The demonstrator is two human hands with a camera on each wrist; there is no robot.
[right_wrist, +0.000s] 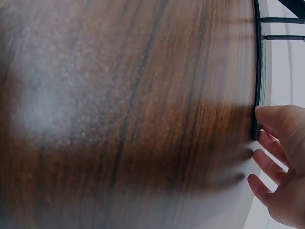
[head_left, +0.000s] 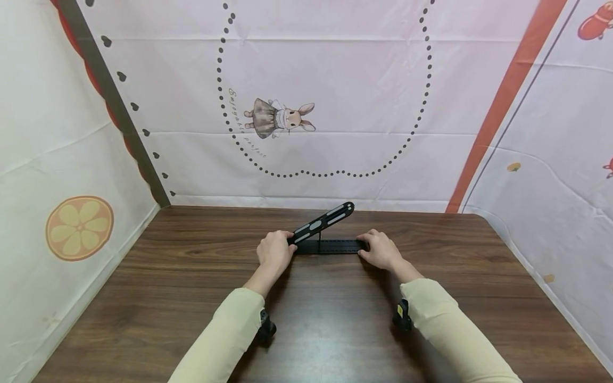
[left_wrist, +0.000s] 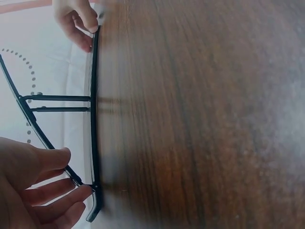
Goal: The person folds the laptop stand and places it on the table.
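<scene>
Holding the black folding stand base-down on the table, ideally pressed flat, by grasping near its hinge with left fingers and at the opposite end with right fingers.

A stand sits on the table — left hand at its left end, right hand opposite — before a sheet.

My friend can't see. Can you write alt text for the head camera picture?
A left hand and right hand grip a black stand, its upper part slanting upward, on a wooden table. Behind is a pale cloth with a printed rabbit.
</scene>
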